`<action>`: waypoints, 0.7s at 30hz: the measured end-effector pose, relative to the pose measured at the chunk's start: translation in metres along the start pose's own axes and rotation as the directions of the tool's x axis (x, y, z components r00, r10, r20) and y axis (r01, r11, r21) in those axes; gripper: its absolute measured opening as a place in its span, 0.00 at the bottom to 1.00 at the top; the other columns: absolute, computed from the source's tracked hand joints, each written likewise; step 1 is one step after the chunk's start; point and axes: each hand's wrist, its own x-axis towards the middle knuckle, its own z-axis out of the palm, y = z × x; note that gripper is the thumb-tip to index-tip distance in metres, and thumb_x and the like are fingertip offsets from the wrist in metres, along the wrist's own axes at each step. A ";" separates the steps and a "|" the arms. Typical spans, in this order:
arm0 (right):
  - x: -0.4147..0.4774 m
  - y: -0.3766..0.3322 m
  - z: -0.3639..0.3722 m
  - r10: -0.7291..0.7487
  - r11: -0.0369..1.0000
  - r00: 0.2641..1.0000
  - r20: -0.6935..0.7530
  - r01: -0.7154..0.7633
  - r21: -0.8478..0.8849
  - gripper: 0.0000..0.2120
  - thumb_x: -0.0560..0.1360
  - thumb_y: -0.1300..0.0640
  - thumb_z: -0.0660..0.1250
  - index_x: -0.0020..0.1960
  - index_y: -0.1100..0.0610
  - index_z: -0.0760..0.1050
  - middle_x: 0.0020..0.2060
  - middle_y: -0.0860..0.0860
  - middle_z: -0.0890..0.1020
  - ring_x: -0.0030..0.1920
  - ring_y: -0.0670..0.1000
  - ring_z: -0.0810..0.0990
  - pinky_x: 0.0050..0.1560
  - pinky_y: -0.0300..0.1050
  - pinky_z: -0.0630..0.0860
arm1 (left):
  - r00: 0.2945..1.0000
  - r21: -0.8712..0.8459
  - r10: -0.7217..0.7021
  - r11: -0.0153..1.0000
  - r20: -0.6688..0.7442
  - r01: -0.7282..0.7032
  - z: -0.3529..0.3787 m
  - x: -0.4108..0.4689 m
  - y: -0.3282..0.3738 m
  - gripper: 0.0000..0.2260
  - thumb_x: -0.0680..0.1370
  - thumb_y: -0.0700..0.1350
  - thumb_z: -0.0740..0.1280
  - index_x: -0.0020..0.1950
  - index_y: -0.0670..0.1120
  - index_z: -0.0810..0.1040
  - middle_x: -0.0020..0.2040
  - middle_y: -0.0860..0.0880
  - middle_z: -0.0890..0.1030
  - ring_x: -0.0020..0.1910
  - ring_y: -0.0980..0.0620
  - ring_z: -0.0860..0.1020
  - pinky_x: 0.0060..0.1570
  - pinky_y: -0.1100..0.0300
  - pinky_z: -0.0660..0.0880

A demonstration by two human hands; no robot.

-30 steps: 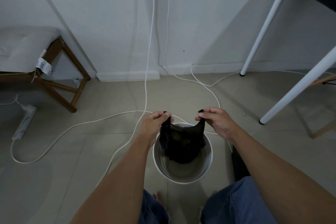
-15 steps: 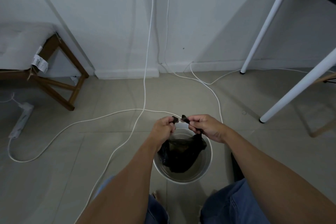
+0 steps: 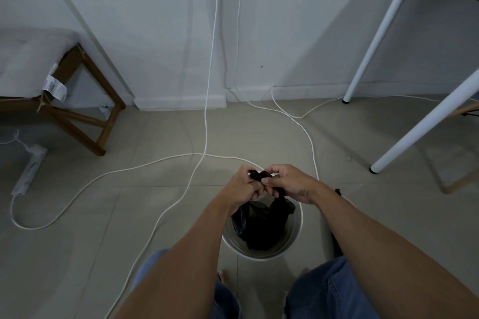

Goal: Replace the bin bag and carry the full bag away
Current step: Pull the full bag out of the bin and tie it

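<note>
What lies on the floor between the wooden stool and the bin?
In the head view, white cables cross the bare tiles between the wooden stool and the bin; nothing else sits there.

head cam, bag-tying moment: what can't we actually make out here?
- Knot state: the black bag handles are bunched between the left hand and right hand; fingers cover them.
- Bag contents: opaque plastic.
- Bin floor and near rim: hidden by the bag and forearms.
- Dark object right of the bin: mostly behind the right forearm.
- Stool tag print: too small.
- Power strip: dim, sockets unreadable.
</note>
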 end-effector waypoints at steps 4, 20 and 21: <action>0.003 0.003 -0.001 0.017 1.000 0.991 -0.133 -0.019 -0.010 0.05 0.75 0.61 0.70 0.41 0.56 0.75 0.31 0.54 0.78 0.27 0.48 0.72 0.30 0.40 0.63 | 1.000 0.002 -0.015 1.000 0.009 0.015 0.001 0.002 -0.004 0.09 0.78 0.32 0.61 0.54 0.42 0.64 0.35 0.43 0.77 0.27 0.56 0.71 0.29 0.66 0.68; 0.011 -0.006 0.001 -0.084 0.988 0.927 -0.366 0.029 -0.154 0.08 0.73 0.59 0.72 0.38 0.57 0.74 0.33 0.55 0.79 0.31 0.51 0.76 0.35 0.43 0.73 | 0.984 0.521 0.096 0.854 -0.152 -0.002 0.008 0.012 -0.001 0.09 0.78 0.41 0.63 0.43 0.41 0.81 0.39 0.46 0.79 0.38 0.50 0.74 0.38 0.58 0.68; 0.013 -0.005 0.001 -0.087 0.982 0.921 -0.379 0.016 -0.186 0.09 0.73 0.58 0.71 0.38 0.56 0.73 0.32 0.54 0.79 0.32 0.51 0.76 0.37 0.45 0.73 | 0.986 0.510 0.086 0.860 -0.140 -0.002 0.009 0.012 0.001 0.09 0.78 0.40 0.62 0.44 0.39 0.80 0.40 0.45 0.79 0.40 0.49 0.74 0.41 0.57 0.68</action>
